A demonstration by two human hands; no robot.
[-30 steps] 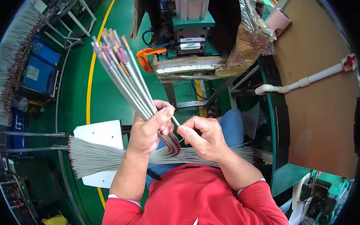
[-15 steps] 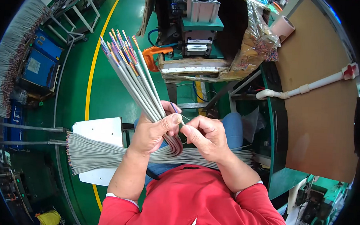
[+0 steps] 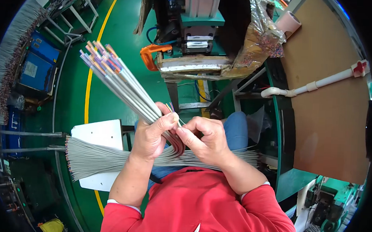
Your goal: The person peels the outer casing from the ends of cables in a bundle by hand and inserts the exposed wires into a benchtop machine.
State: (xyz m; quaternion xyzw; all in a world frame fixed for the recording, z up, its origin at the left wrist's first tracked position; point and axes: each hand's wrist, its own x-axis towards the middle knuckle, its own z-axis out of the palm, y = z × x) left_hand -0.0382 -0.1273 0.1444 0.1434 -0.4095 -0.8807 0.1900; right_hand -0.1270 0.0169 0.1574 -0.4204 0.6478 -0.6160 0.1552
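Observation:
My left hand (image 3: 154, 129) is wrapped round a bundle of grey cables (image 3: 127, 86). Their stripped ends, with several coloured wires, point up and to the left. Between my two hands one cable end (image 3: 170, 107) stands apart from the bundle, with a few thin coloured wires fanned out. The thumb and forefinger of my right hand (image 3: 203, 137) pinch this single cable just below its wires. Across my lap, under both wrists, lies a larger spread of grey cables (image 3: 97, 155), partly hidden by my forearms.
A white board (image 3: 98, 133) lies under the cables at left. Ahead stands a pneumatic press (image 3: 200, 27) with an orange handle (image 3: 151, 56) beside it. At right are a brown panel (image 3: 322, 134) and a white pipe (image 3: 320, 84). Blue bins (image 3: 36, 70) stand far left.
The bundle has tilted further left and its ends are lower. Both hands have shifted slightly left. The single cable's coloured wires now show more spread out above my left thumb.

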